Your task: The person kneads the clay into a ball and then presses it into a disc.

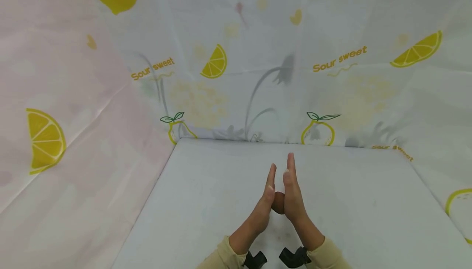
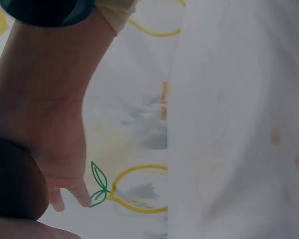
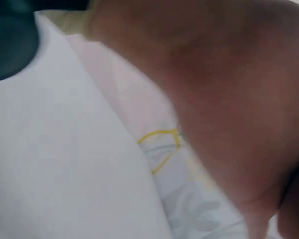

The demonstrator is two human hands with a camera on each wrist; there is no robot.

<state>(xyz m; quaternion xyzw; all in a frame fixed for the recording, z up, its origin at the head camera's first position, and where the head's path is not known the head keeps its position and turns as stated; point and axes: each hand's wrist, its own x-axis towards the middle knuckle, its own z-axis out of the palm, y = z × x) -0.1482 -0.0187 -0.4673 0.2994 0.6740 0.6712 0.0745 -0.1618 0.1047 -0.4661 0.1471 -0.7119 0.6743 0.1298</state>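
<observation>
A small brown ball (image 1: 278, 203) sits between the palms of two hands held upright above the white tabletop. My left hand (image 1: 263, 205) touches its left side, and my right hand (image 1: 294, 197) touches its right side. Fingers on both hands are straight and point away from me, with a narrow gap between the fingertips. In the left wrist view the ball (image 2: 15, 179) looks dark and large against a palm at the left edge. Only part of the dark ball (image 3: 295, 206) shows at the right edge of the right wrist view, which is blurred.
The white tabletop (image 1: 206, 179) extends around the hands. A lemon-print sheet (image 1: 236, 97) hangs behind and along both sides. Black devices are strapped to both wrists, the left device (image 1: 255, 259) and the right device (image 1: 294, 257) facing each other closely.
</observation>
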